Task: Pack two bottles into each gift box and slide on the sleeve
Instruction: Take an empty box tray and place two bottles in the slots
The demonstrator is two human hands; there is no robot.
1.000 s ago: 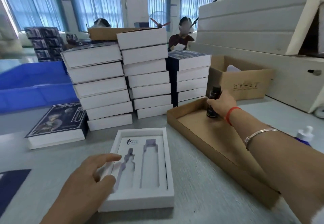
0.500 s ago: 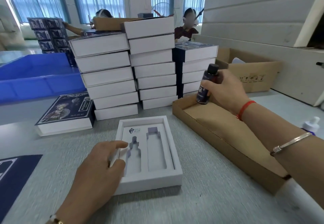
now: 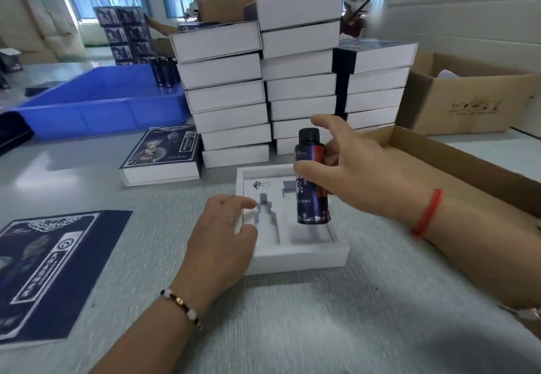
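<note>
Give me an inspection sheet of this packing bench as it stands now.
Surface: grey table, somewhat motion-blurred.
Job's things: open white gift box with two shaped recesses, both unfilled; dark bottle held upright above the right recess; printed sleeve lying flat at the left.
Clutter: stacks of boxes; one sleeved box lying flat; shallow cardboard tray; brown carton; blue bin.
Hands: right hand grips the bottle; left hand rests on the box's left edge, fingers curled over it.
Cables: nothing seen.
Surroundings: two people beyond the stacks, curtained windows, white foam blocks at the right.
</note>
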